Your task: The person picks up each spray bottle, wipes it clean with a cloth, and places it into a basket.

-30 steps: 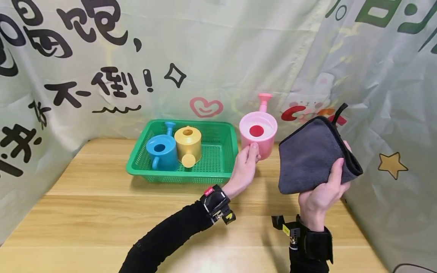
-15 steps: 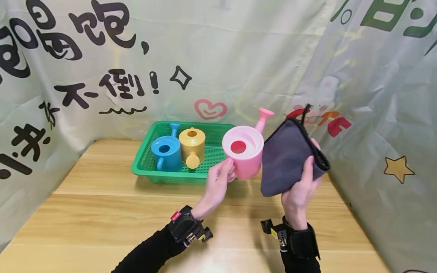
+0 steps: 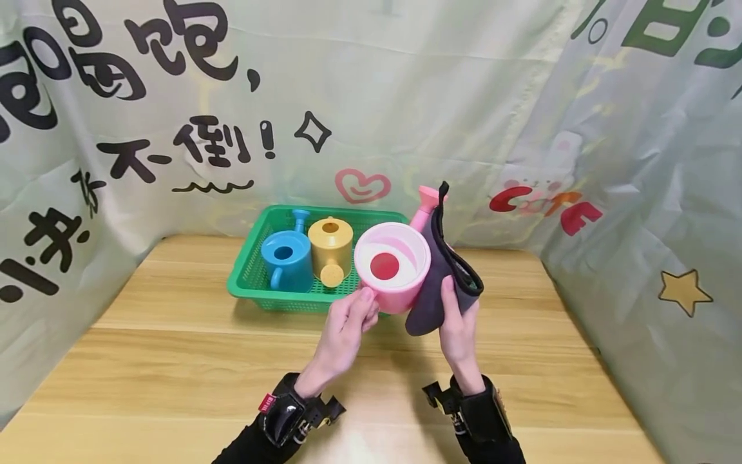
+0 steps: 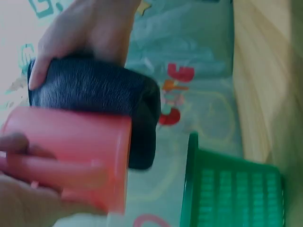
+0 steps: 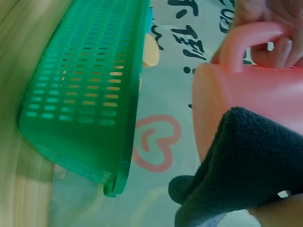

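Note:
A pink toy watering can [image 3: 392, 267] is held above the table by its handle in my left hand [image 3: 346, 320]; its spout [image 3: 425, 205] points away. My right hand [image 3: 455, 320] grips a folded dark grey cloth [image 3: 438, 281] and presses it against the can's right side. In the left wrist view the pink can [image 4: 71, 158] lies against the cloth [image 4: 94, 106]. The right wrist view shows the cloth [image 5: 241, 175] over the can's wall [image 5: 246, 101], with the left hand's fingers [image 5: 272, 28] curled round the handle.
A green mesh basket [image 3: 255, 287] stands at the back of the wooden table [image 3: 162, 361], holding a blue watering can [image 3: 285, 260] and a yellow one [image 3: 331, 247]. Printed fabric [image 3: 637, 193] hangs behind and along the right side.
Both hands came together and nearer to me. The pink can moved left and down; the cloth swung in from the right and now lies against the can's side.

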{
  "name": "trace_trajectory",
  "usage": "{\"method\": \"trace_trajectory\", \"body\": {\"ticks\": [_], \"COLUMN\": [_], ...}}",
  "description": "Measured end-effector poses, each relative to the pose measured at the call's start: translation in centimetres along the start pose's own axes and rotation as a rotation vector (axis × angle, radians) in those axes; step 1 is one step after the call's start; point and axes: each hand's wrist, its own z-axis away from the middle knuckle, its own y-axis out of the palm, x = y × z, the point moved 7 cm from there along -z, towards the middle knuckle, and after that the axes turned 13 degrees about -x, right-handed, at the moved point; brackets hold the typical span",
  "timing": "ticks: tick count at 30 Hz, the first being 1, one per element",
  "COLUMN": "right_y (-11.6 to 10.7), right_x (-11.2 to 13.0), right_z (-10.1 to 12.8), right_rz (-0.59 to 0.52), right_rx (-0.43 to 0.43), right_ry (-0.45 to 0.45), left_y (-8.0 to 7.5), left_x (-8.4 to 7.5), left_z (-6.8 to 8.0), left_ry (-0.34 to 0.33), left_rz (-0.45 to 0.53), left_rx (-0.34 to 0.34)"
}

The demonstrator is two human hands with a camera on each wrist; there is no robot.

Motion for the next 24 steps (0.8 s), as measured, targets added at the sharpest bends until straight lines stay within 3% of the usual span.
{"method": "trace_trajectory", "body": {"ticks": [7,12,24], "right_y": [1.3,2.0,3.4], "right_x": [0.1,-0.2,-1.0], "right_z": [0.8,1.8,4.9], "right_rz": [0.091,0.169,0.335], "right_rx": [0.166,0.243,0.365], "right_ry": [-0.093,-0.118,-0.335], "left_y": [-0.5,-0.6,-0.4], "left_x": [-0.4,-0.7,-2.3], "left_z": [0.0,0.0,0.5], "left_ry": [-0.006,0.004,0.086], "left_rz": [-0.037,-0.036,-0.046], "left_rx": [0.061,0.057,0.027]}}
